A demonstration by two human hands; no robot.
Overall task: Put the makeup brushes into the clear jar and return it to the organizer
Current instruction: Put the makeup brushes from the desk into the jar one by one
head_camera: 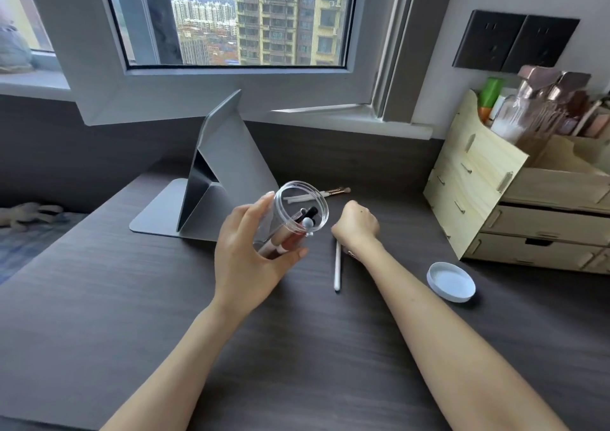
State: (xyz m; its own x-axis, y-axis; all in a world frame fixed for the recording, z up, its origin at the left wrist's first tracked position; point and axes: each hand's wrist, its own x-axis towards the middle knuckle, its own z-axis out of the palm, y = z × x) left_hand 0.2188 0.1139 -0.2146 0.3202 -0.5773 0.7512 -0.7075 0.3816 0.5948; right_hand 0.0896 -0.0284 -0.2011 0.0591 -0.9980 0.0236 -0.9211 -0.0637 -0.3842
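Left hand [251, 249] grips tilted clear jar [297, 219]; right hand [356, 226] fisted around white brush [337, 269]; no legible writing.

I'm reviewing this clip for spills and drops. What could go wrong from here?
1. The clear plastic jar is tilted in the left hand above the dark wood-grain desk; the brushes inside could slide out.
2. The right hand grips the white-handled brush at one end, so it could slip.
3. The rose-gold brush behind the jar could be overlooked.
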